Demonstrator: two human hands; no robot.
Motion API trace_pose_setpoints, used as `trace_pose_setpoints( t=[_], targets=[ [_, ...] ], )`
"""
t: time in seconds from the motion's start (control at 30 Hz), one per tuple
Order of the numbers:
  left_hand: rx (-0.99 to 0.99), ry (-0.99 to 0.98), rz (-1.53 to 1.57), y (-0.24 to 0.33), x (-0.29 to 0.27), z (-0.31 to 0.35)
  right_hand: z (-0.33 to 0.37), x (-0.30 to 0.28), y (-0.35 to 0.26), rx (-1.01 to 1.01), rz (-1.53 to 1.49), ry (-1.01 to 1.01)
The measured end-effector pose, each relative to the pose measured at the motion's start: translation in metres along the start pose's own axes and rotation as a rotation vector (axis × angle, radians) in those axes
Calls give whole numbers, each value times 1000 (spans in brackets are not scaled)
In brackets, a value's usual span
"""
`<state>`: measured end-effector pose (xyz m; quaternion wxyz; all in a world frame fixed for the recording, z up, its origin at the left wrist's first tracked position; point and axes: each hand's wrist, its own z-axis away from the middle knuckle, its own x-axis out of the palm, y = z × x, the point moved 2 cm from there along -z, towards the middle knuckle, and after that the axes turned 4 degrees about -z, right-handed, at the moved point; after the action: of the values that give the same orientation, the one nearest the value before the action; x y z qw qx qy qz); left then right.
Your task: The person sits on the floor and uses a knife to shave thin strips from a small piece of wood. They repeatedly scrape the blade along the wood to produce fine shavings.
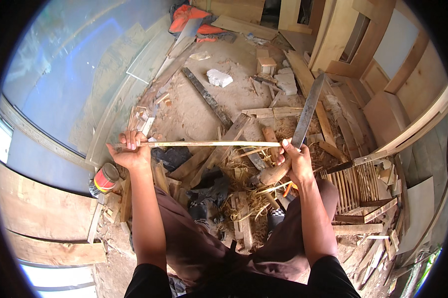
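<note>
A thin, pale strip of bamboo or wood (209, 143) stretches almost level between my two hands, above my knees. My left hand (131, 153) is closed round its left end, palm turned up. With thumb and fingertips, my right hand (298, 161) pinches the strip's other end. That same hand also grips a machete (309, 111), whose long dark blade slants up and away to the right. Its thick wooden handle points down to the left, below the hand. Curly shavings (256, 213) and wood pieces lie on the ground between my feet.
A red and yellow can (106, 178) stands at left. Slatted wooden pieces (353, 186) lie to the right, near wooden frames (382, 64). Ahead are a dark bar (206, 97), a white chunk (219, 78) and an orange cloth (186, 20). A bluish panel (60, 89) borders the left.
</note>
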<state>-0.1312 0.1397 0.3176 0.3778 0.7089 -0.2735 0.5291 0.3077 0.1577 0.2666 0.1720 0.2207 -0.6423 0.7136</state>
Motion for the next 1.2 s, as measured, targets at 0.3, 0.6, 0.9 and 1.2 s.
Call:
trace_pose_setpoints(
  t=[0.3, 0.6, 0.9, 1.2],
  targets=[
    [-30, 301, -150, -59, 14, 32, 5, -3, 15, 33, -88, 61],
    [-761, -260, -1022, -201, -12, 123, 10, 9, 76, 269, -344, 199],
    [-710, -79, -988, -210, -30, 124, 35, 32, 96, 318, -137, 33],
    [-863, -400, -1051, -181, -7, 117, -4, -1, 77, 326, -160, 229]
  ],
)
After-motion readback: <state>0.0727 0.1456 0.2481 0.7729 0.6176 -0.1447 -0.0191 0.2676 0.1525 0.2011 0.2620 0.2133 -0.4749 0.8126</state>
